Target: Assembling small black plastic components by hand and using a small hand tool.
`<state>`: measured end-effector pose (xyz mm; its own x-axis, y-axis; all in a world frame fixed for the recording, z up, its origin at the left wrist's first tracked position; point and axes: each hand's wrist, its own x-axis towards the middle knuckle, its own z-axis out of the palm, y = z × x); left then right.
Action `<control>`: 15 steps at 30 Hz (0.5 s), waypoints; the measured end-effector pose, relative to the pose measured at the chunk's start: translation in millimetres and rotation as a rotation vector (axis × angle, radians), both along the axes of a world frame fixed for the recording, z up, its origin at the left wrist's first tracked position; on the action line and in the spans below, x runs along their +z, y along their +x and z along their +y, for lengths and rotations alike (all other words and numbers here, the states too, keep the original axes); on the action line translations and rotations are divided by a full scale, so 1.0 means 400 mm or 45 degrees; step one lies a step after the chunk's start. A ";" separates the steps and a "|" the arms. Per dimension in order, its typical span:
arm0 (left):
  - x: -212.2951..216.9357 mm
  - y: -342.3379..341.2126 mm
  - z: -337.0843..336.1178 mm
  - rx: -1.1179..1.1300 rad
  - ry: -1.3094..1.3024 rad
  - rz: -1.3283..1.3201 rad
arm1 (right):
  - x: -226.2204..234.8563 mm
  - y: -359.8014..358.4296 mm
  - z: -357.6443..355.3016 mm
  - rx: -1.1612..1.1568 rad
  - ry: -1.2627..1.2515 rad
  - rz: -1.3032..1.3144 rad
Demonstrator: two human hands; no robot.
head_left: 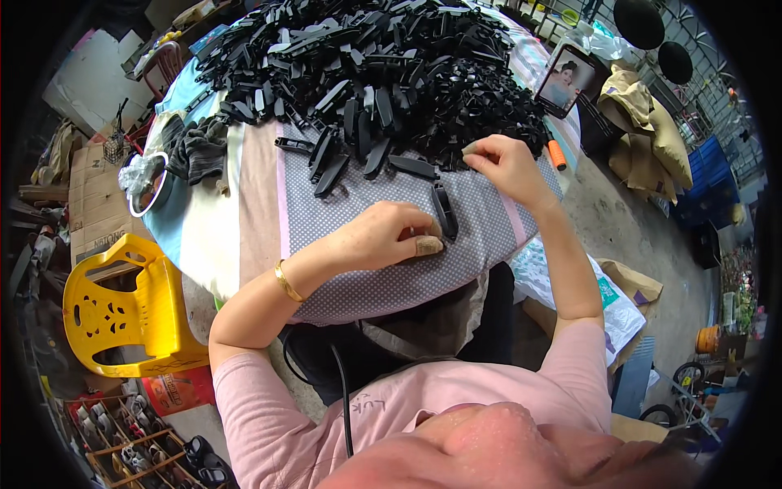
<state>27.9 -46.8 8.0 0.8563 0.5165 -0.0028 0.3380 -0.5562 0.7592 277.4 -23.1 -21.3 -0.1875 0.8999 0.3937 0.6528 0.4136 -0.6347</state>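
Left grip point(383, 236): fingers curled low over the cloth, taped thumb close to the fingertips; a dark edge shows beneath; cannot tell whether anything is clamped.
Right grip point(505, 167): thumb and forefinger bent toward each other; cannot tell whether they meet or pinch a part.
Dotted cloth point(342, 297): spread over the near side of the counter point(259, 187), under both grips.
Single black part point(445, 212): long, narrow, lying on the dotted cloth just beside the left fingertips.
Yellow chair point(151, 310): left of the counter, well apart from both grips.
Loose black parts point(331, 176): scattered ahead of the left grip.
Orange tube point(556, 155): lying near the counter's right edge.
Small black parts point(493, 114): massed just beyond the right grip.
Black heap point(358, 57): long parts piled across the far side.
Phone point(564, 80): propped at right, screen lit.
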 end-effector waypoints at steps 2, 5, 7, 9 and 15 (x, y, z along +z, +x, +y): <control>-0.020 0.004 -0.004 0.080 -0.007 -0.088 | 0.007 -0.013 -0.024 0.031 0.051 -0.037; -0.035 0.012 0.011 0.317 0.394 0.084 | 0.031 -0.055 -0.079 0.208 0.091 -0.094; -0.052 0.030 0.021 0.482 0.494 0.005 | 0.026 -0.072 -0.093 0.360 0.158 -0.221; -0.060 0.046 0.022 0.446 0.492 0.077 | 0.022 -0.075 -0.095 0.348 0.113 -0.253; -0.067 0.071 0.021 0.464 0.351 0.107 | 0.007 -0.092 -0.092 0.206 0.110 -0.371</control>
<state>56.4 -38.5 -18.6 0.6215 0.7749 0.1155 0.6028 -0.5671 0.5613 240.6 -59.8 -18.5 -0.4408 0.8150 0.3761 0.7231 0.5707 -0.3892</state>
